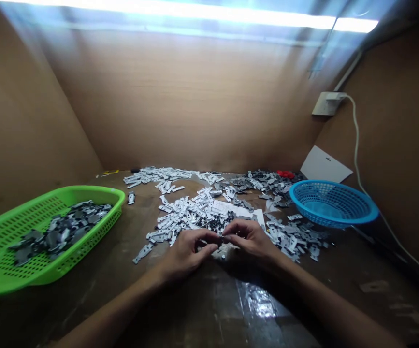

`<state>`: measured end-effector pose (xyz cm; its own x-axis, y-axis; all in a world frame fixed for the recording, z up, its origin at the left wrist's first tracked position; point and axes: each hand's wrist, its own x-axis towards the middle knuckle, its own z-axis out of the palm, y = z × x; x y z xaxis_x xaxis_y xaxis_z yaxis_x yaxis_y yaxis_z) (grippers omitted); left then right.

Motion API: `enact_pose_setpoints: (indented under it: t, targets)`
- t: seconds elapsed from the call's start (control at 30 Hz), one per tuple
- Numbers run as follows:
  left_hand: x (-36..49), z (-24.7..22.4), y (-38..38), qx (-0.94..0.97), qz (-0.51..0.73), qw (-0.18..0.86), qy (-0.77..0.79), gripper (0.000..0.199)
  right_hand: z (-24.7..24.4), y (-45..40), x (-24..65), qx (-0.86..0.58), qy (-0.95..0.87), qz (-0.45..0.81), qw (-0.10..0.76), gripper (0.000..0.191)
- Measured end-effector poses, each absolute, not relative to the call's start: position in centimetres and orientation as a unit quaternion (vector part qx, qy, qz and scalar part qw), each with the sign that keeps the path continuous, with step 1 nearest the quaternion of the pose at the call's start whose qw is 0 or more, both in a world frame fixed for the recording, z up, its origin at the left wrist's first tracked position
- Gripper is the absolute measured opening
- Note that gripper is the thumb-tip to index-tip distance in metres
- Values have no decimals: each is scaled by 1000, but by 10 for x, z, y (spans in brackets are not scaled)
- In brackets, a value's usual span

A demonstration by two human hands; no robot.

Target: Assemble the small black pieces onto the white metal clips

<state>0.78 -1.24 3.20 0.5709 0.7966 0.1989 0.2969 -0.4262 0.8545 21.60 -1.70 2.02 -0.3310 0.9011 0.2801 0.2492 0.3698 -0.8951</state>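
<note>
My left hand (pixel 194 250) and my right hand (pixel 250 238) meet over the middle of the table, fingertips pinched close together. Between them is a tiny dark piece, too small and hidden to name. Just behind the fingers lies a heap of small black parts (pixel 218 221). Flat white metal pieces with holes (pixel 183 212) spread to the left and behind it. Grey flat pieces (pixel 292 237) are scattered beyond my right hand. A small shiny bit (pixel 223 257) rests on the table below my fingertips.
A green basket (pixel 113 195) holding grey pieces stands at the left. At the right is a blue basket (pixel 370 210), with a white card (pixel 323 165) behind it. A red item (pixel 285 174) lies at the back. A white cable (pixel 357 145) runs down from a wall socket (pixel 323 104).
</note>
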Motion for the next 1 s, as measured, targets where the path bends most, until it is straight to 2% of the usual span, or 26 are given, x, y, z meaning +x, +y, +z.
enact_pose_setpoints:
  t: [0.13, 0.3, 0.43, 0.5, 0.6, 0.7, 0.77, 0.83, 0.9, 1.0]
  targets:
    - [11, 23, -12, 756, 307, 477, 326, 22, 21, -23, 208, -409, -724, 368, 415, 13]
    - [13, 11, -7, 641, 325, 603, 345, 25, 15, -28, 197, -460, -700, 344, 424, 37]
    - [13, 12, -5, 630, 324, 610, 354, 31, 6, -20, 202, -471, -684, 401, 386, 28]
    - [13, 14, -6, 665, 329, 559, 370, 27, 5, -19, 206, -467, -700, 397, 367, 45]
    - [11, 16, -8, 735, 290, 471, 391, 19, 7, -23, 210, -439, -742, 386, 329, 87]
    - [9, 17, -10, 779, 207, 456, 378, 16, 13, -26, 212, -399, -778, 399, 277, 100]
    - [8, 18, -13, 790, 177, 451, 375, 15, 17, -22, 216, -378, -791, 400, 268, 91]
    - [8, 18, -14, 800, 168, 431, 381, 16, 20, -14, 225, -402, -786, 356, 306, 62]
    - [8, 18, -13, 812, 176, 394, 393, 19, 20, -2, 238, -480, -755, 260, 363, 31]
    - [5, 16, -7, 812, 221, 335, 424, 22, 17, 13, 259, -570, -727, 147, 355, 20]
